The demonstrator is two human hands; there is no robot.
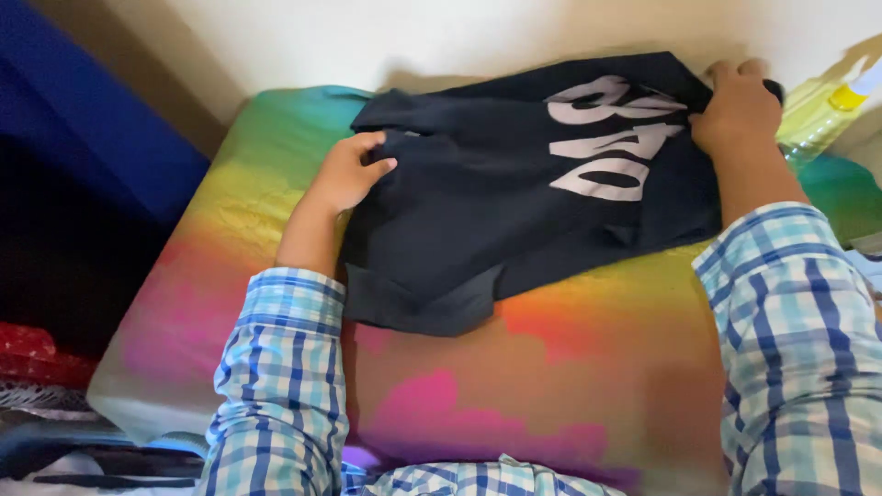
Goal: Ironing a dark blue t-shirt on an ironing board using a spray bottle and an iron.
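Garment: my dark shirt (514,197) lies partly folded on the rainbow-coloured bed cover (570,367), near the wall (413,37), large pale lettering face up.
Left hand: my left hand (347,174) rests on the shirt's left edge, fingers curled and pinching a fold of cloth.
Right hand: my right hand (735,108) presses flat on the far right corner, fingers closed over the edge.
Handling, judged: light, soft, limp cloth; it will sag and crease if lifted from one point. Not fragile, not slippery on this cover.
Grip points, judged: take hold at two edges or corners and keep the cloth taut between them.
Markings: pale block lettering, right half of shirt, upside down to me.
Nearby package: a clear yellow-green bottle (822,115) with a yellow cap, lying at the far right.
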